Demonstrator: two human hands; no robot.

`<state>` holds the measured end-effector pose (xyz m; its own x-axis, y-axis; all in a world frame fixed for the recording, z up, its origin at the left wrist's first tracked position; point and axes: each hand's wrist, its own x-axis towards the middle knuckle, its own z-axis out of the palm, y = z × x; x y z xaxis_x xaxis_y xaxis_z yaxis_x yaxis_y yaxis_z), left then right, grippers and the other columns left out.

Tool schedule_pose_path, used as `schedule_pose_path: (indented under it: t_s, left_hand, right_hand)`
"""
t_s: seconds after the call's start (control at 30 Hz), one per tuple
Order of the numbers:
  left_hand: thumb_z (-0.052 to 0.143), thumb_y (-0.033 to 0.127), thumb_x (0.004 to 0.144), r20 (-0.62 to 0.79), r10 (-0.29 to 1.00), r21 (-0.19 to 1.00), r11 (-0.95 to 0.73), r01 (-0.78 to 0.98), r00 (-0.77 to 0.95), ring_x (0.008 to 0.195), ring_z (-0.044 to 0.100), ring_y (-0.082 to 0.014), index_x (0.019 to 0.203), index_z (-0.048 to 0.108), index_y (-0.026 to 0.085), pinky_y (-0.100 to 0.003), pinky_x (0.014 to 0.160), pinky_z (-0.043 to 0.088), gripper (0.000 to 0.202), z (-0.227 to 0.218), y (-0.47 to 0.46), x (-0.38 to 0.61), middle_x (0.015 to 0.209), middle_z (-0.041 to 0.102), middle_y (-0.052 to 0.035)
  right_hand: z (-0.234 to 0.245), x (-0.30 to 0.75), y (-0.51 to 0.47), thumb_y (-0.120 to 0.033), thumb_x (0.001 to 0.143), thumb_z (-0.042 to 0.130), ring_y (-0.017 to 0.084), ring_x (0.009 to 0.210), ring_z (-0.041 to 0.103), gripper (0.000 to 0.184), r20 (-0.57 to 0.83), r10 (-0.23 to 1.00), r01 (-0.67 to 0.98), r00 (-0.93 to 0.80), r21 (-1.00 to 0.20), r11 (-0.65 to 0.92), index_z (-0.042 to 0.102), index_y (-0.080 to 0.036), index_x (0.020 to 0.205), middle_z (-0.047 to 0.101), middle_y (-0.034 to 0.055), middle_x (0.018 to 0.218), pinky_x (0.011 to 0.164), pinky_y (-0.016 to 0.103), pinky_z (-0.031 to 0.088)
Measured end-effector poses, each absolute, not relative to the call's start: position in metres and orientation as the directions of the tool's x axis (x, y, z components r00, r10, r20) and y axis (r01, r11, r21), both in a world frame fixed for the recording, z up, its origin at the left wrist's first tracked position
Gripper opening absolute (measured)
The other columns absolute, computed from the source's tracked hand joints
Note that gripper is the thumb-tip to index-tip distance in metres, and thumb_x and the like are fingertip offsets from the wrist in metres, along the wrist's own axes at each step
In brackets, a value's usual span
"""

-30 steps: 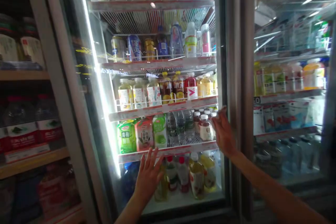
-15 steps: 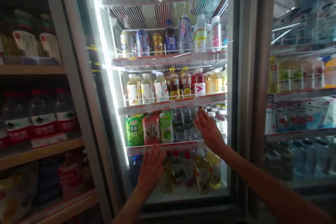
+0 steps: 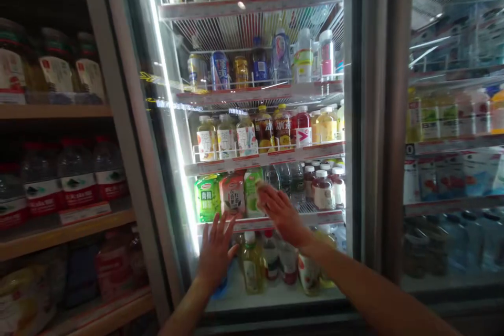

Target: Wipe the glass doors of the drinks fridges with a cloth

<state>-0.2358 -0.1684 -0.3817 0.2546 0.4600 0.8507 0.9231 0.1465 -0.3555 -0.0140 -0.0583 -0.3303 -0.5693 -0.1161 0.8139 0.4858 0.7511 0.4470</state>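
Observation:
I stand at a lit drinks fridge whose glass door (image 3: 165, 131) is shut. My left hand (image 3: 216, 249) lies flat on the glass low down, fingers spread, in front of the bottom shelf's yellow tea bottle (image 3: 252, 265). My right hand (image 3: 281, 212) is pressed flat on the glass a little higher, fingers stretched to the upper left. It covers part of the shelf with green and pink juice cartons (image 3: 207, 198) and small water bottles (image 3: 291, 178). A pale patch sits at its fingertips; I cannot make out what it is.
Several wire shelves of bottles and cans (image 3: 260, 68) fill the fridge. A grey door post (image 3: 372, 115) separates it from a second, dimmer fridge (image 3: 452, 126) on the right. Wooden shelves (image 3: 59, 111) with jars and water bottles (image 3: 74, 178) stand at the left.
My right hand has slid leftward and slightly down across the glass, from the door's right edge to its middle. My left hand has stayed low on the glass. The view shifted a little.

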Motion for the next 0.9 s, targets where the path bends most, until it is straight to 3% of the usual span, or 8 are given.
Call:
schedule_pose_path:
  t_s: [0.07,0.17,0.33,0.43,0.57,0.67,0.8,0.9]
  left_hand:
    - [0.053,0.028,0.082,0.859,0.448,-0.346,0.156,0.925,0.246,0.140,0.014,-0.0285,0.141,0.027,0.018,-0.051,0.109,0.025,0.065,-0.380,-0.172,-0.240,0.146,0.032,-0.0130]
    - [0.053,0.029,0.083,0.866,0.431,-0.343,0.144,0.928,0.253,0.139,0.014,-0.0284,0.142,0.025,0.019,-0.050,0.110,0.023,0.066,-0.375,-0.172,-0.242,0.146,0.031,-0.0129]
    - [0.056,0.032,0.082,0.881,0.423,-0.279,0.105,0.954,0.212,0.139,0.017,-0.0296,0.142,0.026,0.021,-0.051,0.109,0.024,0.068,-0.363,-0.158,-0.222,0.148,0.027,-0.0128]
    - [0.055,0.029,0.081,0.878,0.431,-0.272,0.085,0.958,0.211,0.139,0.017,-0.0281,0.141,0.027,0.021,-0.049,0.110,0.024,0.067,-0.359,-0.151,-0.211,0.147,0.030,-0.0117]
    - [0.054,0.028,0.081,0.873,0.429,-0.296,0.087,0.951,0.232,0.139,0.019,-0.0271,0.142,0.027,0.022,-0.049,0.111,0.022,0.067,-0.364,-0.146,-0.211,0.146,0.033,-0.0104]
    - [0.054,0.030,0.081,0.884,0.402,-0.297,0.086,0.951,0.240,0.139,0.018,-0.0280,0.142,0.026,0.022,-0.050,0.111,0.020,0.068,-0.366,-0.145,-0.213,0.147,0.031,-0.0107]
    - [0.054,0.030,0.082,0.884,0.391,-0.314,0.088,0.945,0.258,0.139,0.017,-0.0278,0.143,0.024,0.021,-0.050,0.111,0.021,0.068,-0.363,-0.147,-0.213,0.147,0.031,-0.0120]
    - [0.054,0.031,0.082,0.883,0.384,-0.327,0.093,0.940,0.269,0.138,0.020,-0.0268,0.143,0.024,0.019,-0.048,0.111,0.021,0.068,-0.360,-0.150,-0.218,0.146,0.032,-0.0129]
  right_hand:
    - [-0.360,-0.001,-0.064,-0.012,0.087,0.043,0.018,0.139,0.019,0.041,0.691,-0.181,0.362,-0.700,0.561,0.744,0.050,-0.017,0.127,0.042,0.0032,0.141,0.107,0.036,0.033]
    - [-0.377,0.029,-0.057,-0.008,0.086,0.041,0.015,0.137,0.023,0.046,0.633,-0.157,0.348,-0.758,0.596,0.724,0.047,-0.020,0.129,0.042,0.0001,0.141,0.107,0.033,0.033]
    - [-0.316,0.070,-0.019,-0.006,0.087,0.038,0.023,0.138,0.022,0.056,0.940,-0.052,0.665,-0.337,0.277,0.694,0.032,-0.023,0.140,0.034,0.0086,0.146,0.108,0.048,0.030]
    - [-0.333,0.095,-0.013,-0.008,0.087,0.039,0.026,0.138,0.021,0.064,0.986,0.004,0.725,-0.169,0.122,0.678,0.019,-0.027,0.144,0.021,0.0085,0.150,0.106,0.052,0.033]
    - [-0.382,0.126,-0.013,0.001,0.083,0.031,0.025,0.138,0.020,0.068,0.950,0.075,0.745,-0.302,0.186,0.641,0.017,-0.027,0.145,0.021,0.0067,0.151,0.106,0.050,0.036]
    - [-0.353,0.134,-0.001,-0.001,0.085,0.032,0.025,0.138,0.022,0.067,0.960,0.012,0.733,-0.281,0.206,0.648,0.018,-0.028,0.144,0.022,0.0066,0.151,0.106,0.050,0.036]
    - [-0.309,0.128,0.009,-0.008,0.088,0.038,0.027,0.138,0.019,0.063,0.994,-0.052,0.747,-0.100,0.109,0.656,0.018,-0.027,0.144,0.017,0.0069,0.152,0.107,0.054,0.032]
    - [-0.336,0.118,-0.004,-0.002,0.085,0.033,0.025,0.139,0.018,0.066,0.959,-0.014,0.717,-0.283,0.221,0.661,0.017,-0.025,0.145,0.023,0.0085,0.150,0.106,0.050,0.035]
